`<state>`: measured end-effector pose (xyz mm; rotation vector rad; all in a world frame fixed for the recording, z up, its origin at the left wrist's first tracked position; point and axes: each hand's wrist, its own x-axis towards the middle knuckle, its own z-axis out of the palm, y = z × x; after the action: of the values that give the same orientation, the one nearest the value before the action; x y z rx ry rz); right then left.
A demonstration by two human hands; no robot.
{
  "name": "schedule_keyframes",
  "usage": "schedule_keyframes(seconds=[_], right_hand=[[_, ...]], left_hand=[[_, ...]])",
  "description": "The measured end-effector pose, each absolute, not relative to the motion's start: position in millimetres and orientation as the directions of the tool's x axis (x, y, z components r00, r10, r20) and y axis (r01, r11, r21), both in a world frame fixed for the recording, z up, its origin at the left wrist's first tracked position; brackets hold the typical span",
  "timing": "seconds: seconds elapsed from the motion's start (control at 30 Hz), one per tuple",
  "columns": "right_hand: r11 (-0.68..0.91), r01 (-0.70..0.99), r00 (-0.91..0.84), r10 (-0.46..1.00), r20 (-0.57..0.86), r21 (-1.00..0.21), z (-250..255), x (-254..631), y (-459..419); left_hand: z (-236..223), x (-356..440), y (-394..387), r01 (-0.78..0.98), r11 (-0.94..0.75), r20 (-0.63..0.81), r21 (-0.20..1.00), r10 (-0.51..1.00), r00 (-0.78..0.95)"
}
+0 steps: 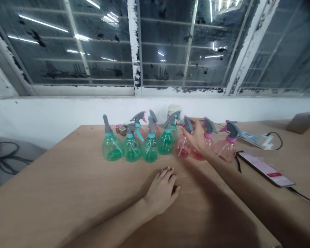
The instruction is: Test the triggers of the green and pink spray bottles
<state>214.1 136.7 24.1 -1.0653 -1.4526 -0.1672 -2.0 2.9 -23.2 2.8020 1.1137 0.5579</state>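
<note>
My right hand [197, 137] reaches to the back of the table, its thumb and fingers wrapped around the grey-and-pink head of a pink spray bottle [183, 147]. That bottle stands upright with a little red liquid inside. Two more pink spray bottles [226, 148] stand just right of it, one partly behind my wrist. To its left is a row of several green spray bottles [150, 148], with green liquid low in them and grey heads. My left hand [161, 191] lies palm down on the table in front of the bottles, open and holding nothing.
Behind the green row are more spray bottles [138, 117], small boxes [122, 131] and a white container [173, 109] by the wall. At right lie a phone [267, 168] with a cable and a power strip [258, 139]. A brown box [302, 122] stands farther right.
</note>
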Motion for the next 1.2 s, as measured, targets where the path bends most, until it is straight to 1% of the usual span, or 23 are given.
schedule_keyframes(seconds=[0.17,0.37,0.43,0.5,0.6,0.67,0.73,0.8,0.9,0.93,1.0,1.1,1.2], right_hand=[[0.533,0.663,0.195,0.555,0.809,-0.526,19.5,212.1,133.6],[0.59,0.575,0.213,0.561,0.8,-0.567,23.5,207.5,120.4],[0.615,0.549,0.214,0.551,0.807,-0.565,26.1,205.6,115.9],[0.616,0.569,0.209,0.532,0.82,-0.545,29.3,204.9,111.2],[0.563,0.685,0.205,0.46,0.864,-0.462,37.4,207.0,104.0],[0.514,0.779,0.155,0.397,0.905,-0.359,46.6,208.3,100.1],[0.463,0.855,0.055,0.369,0.928,-0.234,58.6,206.7,97.8],[0.419,0.9,-0.067,0.4,0.914,-0.118,71.5,199.9,98.0],[0.406,0.914,-0.242,0.498,0.833,0.023,87.2,180.2,102.8],[0.398,0.916,-0.277,0.522,0.807,0.057,90.4,172.1,105.6],[0.347,0.933,-0.289,0.552,0.782,0.1,93.4,155.7,112.1],[0.222,0.97,-0.217,0.605,0.766,0.099,91.4,135.5,121.8],[0.127,0.987,-0.159,0.695,0.701,0.098,86.4,124.3,126.3]], left_hand=[[-21.1,-2.0,2.3,0.65,-0.734,0.303,0.198,0.676,0.671],[-16.9,-1.8,1.6,0.652,-0.73,0.281,0.205,0.682,0.675],[-16.8,-1.8,1.4,0.652,-0.731,0.285,0.199,0.68,0.675],[-17.3,-1.9,1.4,0.653,-0.732,0.292,0.194,0.678,0.675],[-18.5,-2.2,1.7,0.651,-0.735,0.303,0.189,0.674,0.674],[-19.4,-2.4,2.0,0.652,-0.734,0.304,0.187,0.675,0.673],[-20.3,-2.5,2.5,0.652,-0.735,0.304,0.185,0.674,0.673],[-21.2,-2.5,2.9,0.651,-0.737,0.31,0.185,0.672,0.673],[-21.8,-2.4,3.2,0.651,-0.735,0.314,0.191,0.674,0.668],[-21.7,-2.2,3.2,0.654,-0.731,0.309,0.193,0.678,0.667],[-21.4,-2.0,3.0,0.662,-0.724,0.294,0.195,0.687,0.665],[-21.2,-2.0,2.8,0.667,-0.72,0.286,0.191,0.691,0.664],[-21.6,-2.5,2.9,0.661,-0.727,0.289,0.186,0.683,0.671]])
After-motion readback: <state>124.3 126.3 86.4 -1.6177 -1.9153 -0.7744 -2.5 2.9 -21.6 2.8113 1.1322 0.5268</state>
